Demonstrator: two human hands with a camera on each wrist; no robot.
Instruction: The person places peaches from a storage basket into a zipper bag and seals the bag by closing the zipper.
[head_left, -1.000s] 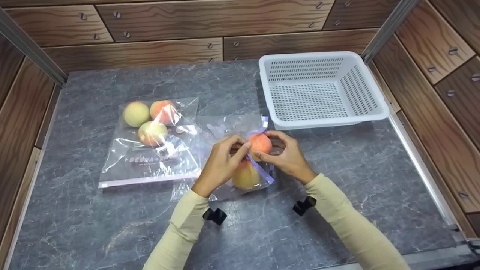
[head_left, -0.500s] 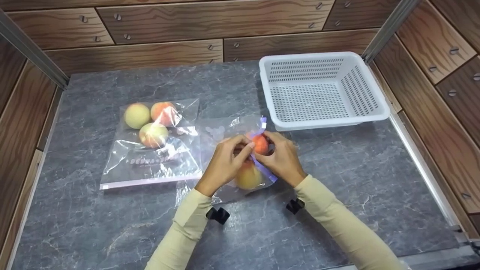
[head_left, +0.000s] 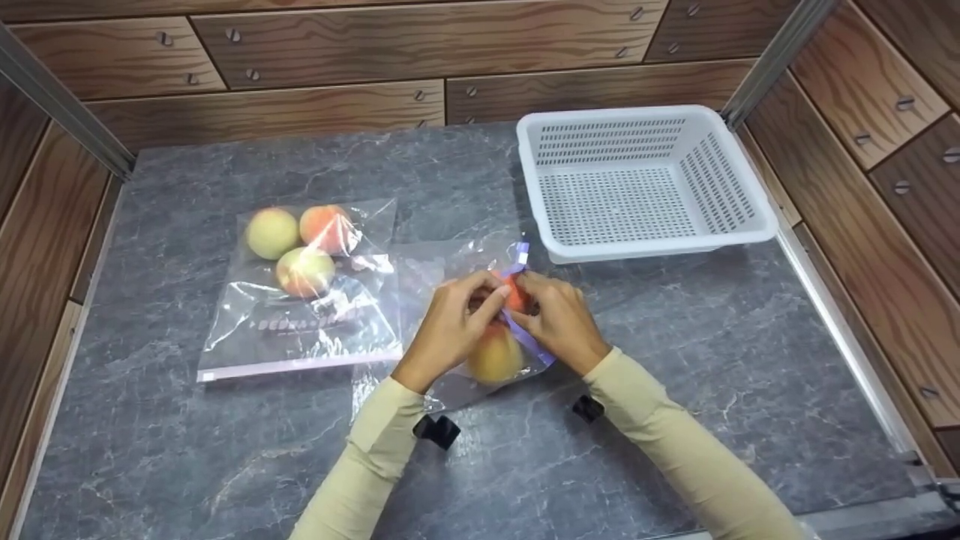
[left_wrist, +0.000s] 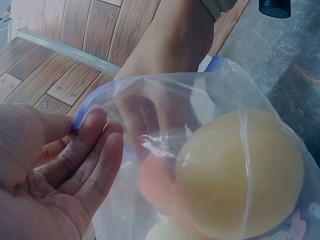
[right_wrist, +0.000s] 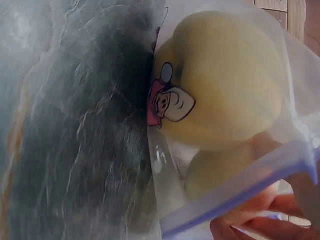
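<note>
In the head view my left hand (head_left: 454,326) pinches the purple-edged mouth of a clear zip bag (head_left: 472,251); the left wrist view shows its thumb and fingertips on that purple strip (left_wrist: 92,97). My right hand (head_left: 564,319) reaches in at the mouth, its fingers curled round a reddish peach (head_left: 516,298) and partly hiding it. A yellow peach (head_left: 495,356) lies inside the bag near the front. In the right wrist view a paler round fruit (right_wrist: 215,172) shows below the yellow one, behind the film.
To the left lies a second clear zip bag (head_left: 247,322) holding three peaches (head_left: 304,271), its pale zip strip towards me. A white perforated plastic basket (head_left: 645,247) stands at the back right of the grey marbled table (head_left: 225,465). Wood-patterned walls enclose the sides and back.
My right hand has moved left and inward, pushing the reddish peach deeper into the bag mouth, so less of it shows. The left hand stays at the bag's edge.
</note>
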